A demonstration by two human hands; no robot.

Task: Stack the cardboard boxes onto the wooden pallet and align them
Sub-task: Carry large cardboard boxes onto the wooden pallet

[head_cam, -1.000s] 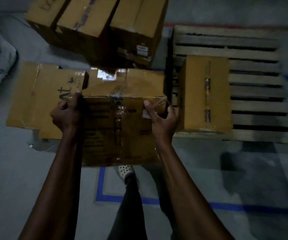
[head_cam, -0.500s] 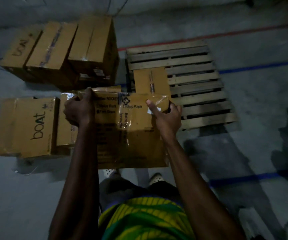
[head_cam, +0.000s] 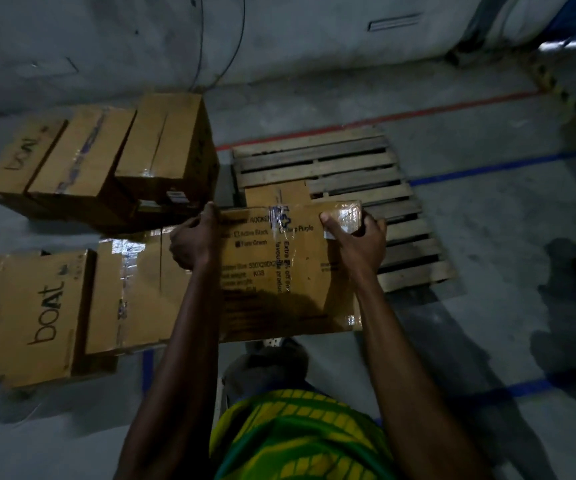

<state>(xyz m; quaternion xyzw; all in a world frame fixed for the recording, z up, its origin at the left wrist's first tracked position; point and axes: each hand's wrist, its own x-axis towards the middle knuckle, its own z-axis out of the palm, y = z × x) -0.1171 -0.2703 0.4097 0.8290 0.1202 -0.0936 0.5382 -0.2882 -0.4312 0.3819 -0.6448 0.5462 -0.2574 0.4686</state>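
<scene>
I hold a brown cardboard box [head_cam: 290, 271] with printed text and clear tape in the air in front of my body. My left hand [head_cam: 195, 242] grips its far left edge and my right hand [head_cam: 354, 244] grips its far right corner. Behind it lies the wooden pallet [head_cam: 349, 161] on the floor, partly hidden by the held box. One cardboard box [head_cam: 276, 195] sits on the pallet's near left part, mostly hidden.
Three taller boxes [head_cam: 106, 161] stand together left of the pallet by the wall. Two boxes [head_cam: 33, 313] marked "boAt" lie on the floor at my left. Blue [head_cam: 487, 166] and red [head_cam: 418, 112] floor lines run past the pallet. Another person's shadow falls at right.
The held box has risen from the floor to chest height and shifted right toward the pallet. My view has lifted, so the pallet and boxes look farther away.
</scene>
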